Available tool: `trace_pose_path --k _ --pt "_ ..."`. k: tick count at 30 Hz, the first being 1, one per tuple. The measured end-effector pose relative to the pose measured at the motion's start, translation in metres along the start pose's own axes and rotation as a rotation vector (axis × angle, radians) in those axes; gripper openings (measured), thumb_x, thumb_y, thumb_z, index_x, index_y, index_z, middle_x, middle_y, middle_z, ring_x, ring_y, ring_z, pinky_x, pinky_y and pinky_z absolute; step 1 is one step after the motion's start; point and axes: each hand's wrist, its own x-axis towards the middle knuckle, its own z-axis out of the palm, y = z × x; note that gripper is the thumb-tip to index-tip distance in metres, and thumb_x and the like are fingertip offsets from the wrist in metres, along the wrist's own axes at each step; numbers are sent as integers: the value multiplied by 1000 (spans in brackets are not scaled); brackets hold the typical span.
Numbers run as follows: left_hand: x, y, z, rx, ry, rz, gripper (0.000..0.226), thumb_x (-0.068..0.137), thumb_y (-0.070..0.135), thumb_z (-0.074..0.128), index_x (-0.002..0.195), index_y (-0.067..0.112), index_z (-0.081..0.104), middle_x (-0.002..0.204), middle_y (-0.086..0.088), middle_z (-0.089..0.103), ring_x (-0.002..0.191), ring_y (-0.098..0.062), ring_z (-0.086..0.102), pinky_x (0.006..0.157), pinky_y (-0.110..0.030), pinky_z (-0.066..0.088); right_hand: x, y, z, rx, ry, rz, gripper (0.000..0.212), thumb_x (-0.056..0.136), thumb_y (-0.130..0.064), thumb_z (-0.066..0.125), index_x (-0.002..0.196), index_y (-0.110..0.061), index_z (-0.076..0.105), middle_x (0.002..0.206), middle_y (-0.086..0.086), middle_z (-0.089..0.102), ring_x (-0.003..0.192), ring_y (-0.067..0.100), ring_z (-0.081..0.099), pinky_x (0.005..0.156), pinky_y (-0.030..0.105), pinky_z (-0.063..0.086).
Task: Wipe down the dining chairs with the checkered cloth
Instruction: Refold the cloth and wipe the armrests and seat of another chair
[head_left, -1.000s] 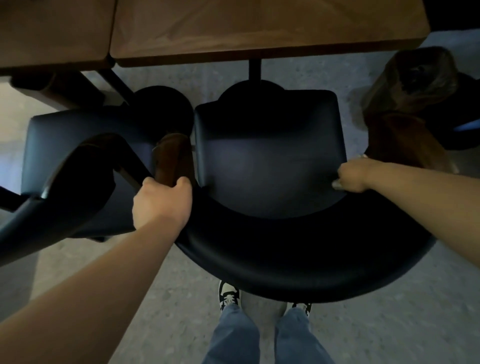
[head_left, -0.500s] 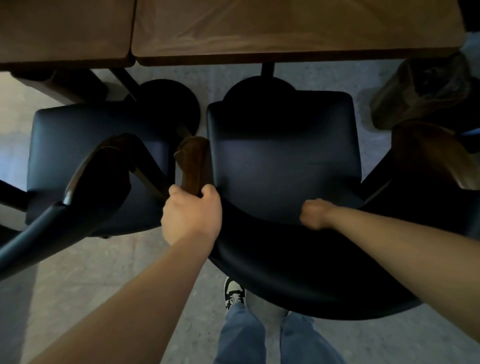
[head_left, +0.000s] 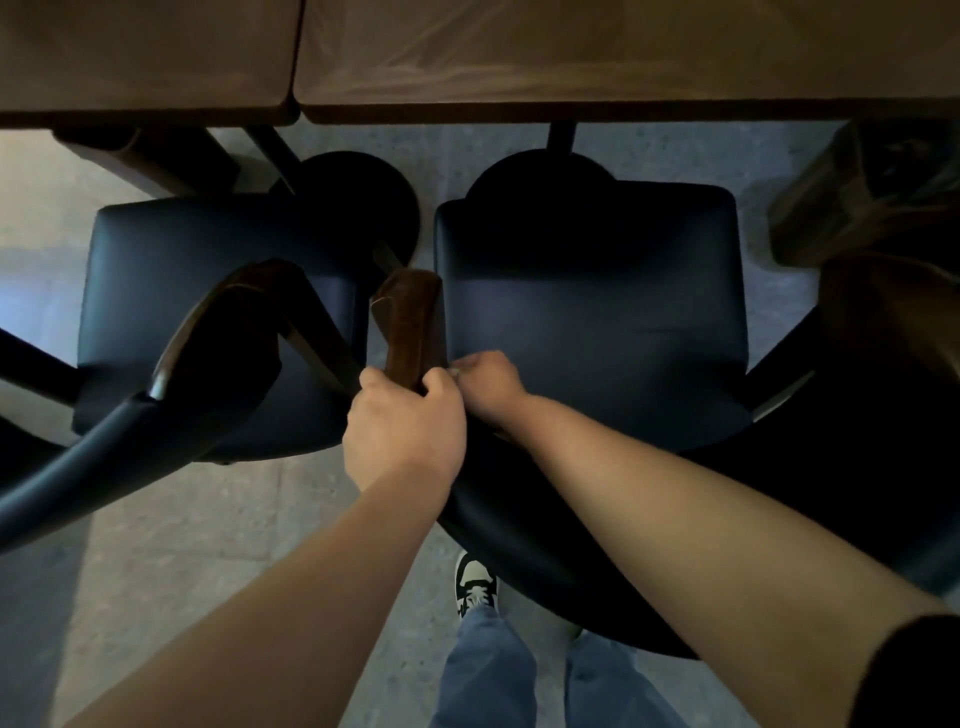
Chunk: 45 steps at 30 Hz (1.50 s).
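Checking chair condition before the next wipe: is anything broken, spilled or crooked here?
Nothing stands out. Both dark seats look intact and dry, and the left hand grips the wooden armrest. The cloth itself is barely visible.

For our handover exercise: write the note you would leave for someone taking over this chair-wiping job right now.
Left hand grips the base of the wooden armrest of the right-hand chair.
Right hand sits curled at the seat's back left corner, right beside the left hand; the checkered cloth is barely visible, so whether it is under that hand cannot be told.
The left-hand chair stands alongside, both facing the table.
How much is already wiped cannot be told. Left: finish this chair, then check the other.
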Motion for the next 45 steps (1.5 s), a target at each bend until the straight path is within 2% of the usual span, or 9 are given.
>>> trace_pose_path --k 2,6,12,20,25,28,32,39,45 --pt "0 1 0 11 5 -2 41 89 43 49 114 10 52 98 -8 54 87 -28 51 73 -37 37 -10 17 -4 1 -28 -92 26 96 -20 53 109 -6 71 113 9 68 109 22 60 87 24 45" --pt "0 1 1 28 7 11 43 89 43 49 115 10 53 103 -12 59 95 -36 57 74 -37 39 -36 62 -37 -266 -137 -93 23 91 -7 50 87 -5 72 79 7 60 83 13 54 70 24 38" --pt "-1 1 0 18 20 19 42 88 43 48 112 8 53 99 -14 59 87 -35 54 77 -42 43 -70 123 -134 -840 -308 48 33 86 -6 48 107 -14 72 110 9 70 103 23 64 83 28 48" --pt "1 -1 1 15 20 29 44 87 44 46 111 8 53 94 -11 56 83 -34 53 78 -42 46 -75 124 -240 -1340 -351 218 20 95 -20 52 106 -9 63 111 11 63 99 26 58 83 32 43" --pt "0 -1 1 10 20 31 44 85 46 46 110 10 53 97 -12 59 89 -38 59 84 -47 52 -87 127 -248 -1266 -324 157 22 87 -10 56 102 -15 70 92 3 64 85 20 60 78 31 47" --pt "0 -2 1 6 24 30 43 86 46 46 110 10 52 94 -11 56 85 -36 56 80 -44 50 -101 126 -260 -1190 -285 104 33 87 -9 56 115 -22 68 104 -1 67 92 14 59 83 22 46" --pt "1 -2 2 1 20 35 41 88 45 47 109 10 50 90 -9 53 80 -32 52 73 -40 44 -137 126 -268 -1070 -141 63 44 80 -1 56 108 -31 72 79 -23 60 65 -11 54 60 1 39" --pt "3 -5 5 -10 35 38 46 90 45 46 114 6 51 93 -11 51 79 -31 48 70 -40 39 -181 113 -212 -997 47 170 30 90 -13 51 111 -25 69 110 3 66 99 23 60 85 35 49" --pt "2 -5 5 -67 49 38 53 97 49 33 120 6 52 108 -16 58 96 -37 55 76 -40 36 -194 75 -125 -717 135 235 24 89 -14 52 103 -12 71 103 15 67 101 33 59 84 36 50"
